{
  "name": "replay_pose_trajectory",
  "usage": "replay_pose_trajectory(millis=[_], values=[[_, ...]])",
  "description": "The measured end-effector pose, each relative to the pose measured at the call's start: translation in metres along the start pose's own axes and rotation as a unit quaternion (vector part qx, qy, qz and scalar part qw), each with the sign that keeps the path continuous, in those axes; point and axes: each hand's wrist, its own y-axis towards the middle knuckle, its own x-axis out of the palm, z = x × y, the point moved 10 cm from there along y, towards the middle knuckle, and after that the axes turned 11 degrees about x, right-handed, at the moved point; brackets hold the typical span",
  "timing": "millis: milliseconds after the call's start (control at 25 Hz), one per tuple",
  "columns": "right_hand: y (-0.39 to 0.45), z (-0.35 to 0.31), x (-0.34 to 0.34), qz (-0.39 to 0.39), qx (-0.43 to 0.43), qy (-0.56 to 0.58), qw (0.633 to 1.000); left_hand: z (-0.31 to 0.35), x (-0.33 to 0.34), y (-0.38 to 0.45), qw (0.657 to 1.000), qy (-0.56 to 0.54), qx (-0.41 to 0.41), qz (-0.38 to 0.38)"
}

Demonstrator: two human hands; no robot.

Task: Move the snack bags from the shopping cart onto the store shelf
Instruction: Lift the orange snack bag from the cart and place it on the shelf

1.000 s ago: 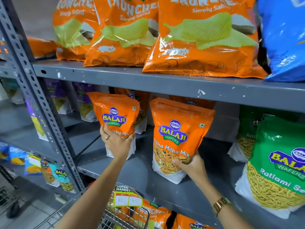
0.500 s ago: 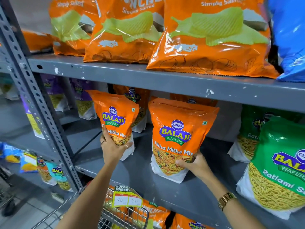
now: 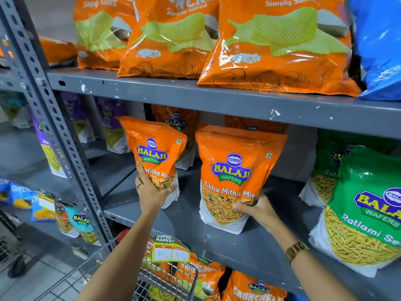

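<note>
Two orange Tikha Mitha Mix bags stand upright on the grey middle shelf. My left hand grips the lower front of the left orange bag. My right hand holds the lower right corner of the right orange bag, whose white base rests on the shelf. More orange bags stand behind them. The wire shopping cart is at the bottom centre, below the shelf, with orange snack bags showing behind its wire.
Green Ratlami Sev bags fill the shelf's right side. Large orange chip bags and a blue bag sit on the shelf above. A perforated grey upright stands left, with purple bags beyond. A price tag hangs at the shelf edge.
Both hands stay on their bags. The left bag has shifted slightly and my left hand grips it lower. The view has moved closer and tilted.
</note>
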Motion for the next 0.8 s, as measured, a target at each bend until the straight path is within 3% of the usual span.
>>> replay_pose_trajectory(millis=[280,560,680,800], values=[[-0.003,0.004,0.001,0.003,0.035,0.014,0.999,0.001,0.001,-0.011,0.998,0.042,-0.038,-0.031],[-0.038,-0.012,-0.029,0.037,0.036,0.025,0.998,0.051,-0.012,-0.05,0.995,0.019,0.094,-0.027],[-0.069,-0.015,-0.062,0.152,-0.001,0.013,0.988,0.081,-0.003,-0.069,0.989,-0.032,0.135,-0.056],[-0.12,-0.016,-0.107,0.365,-0.054,-0.035,0.929,0.108,0.008,-0.093,0.978,-0.076,0.17,-0.09]])
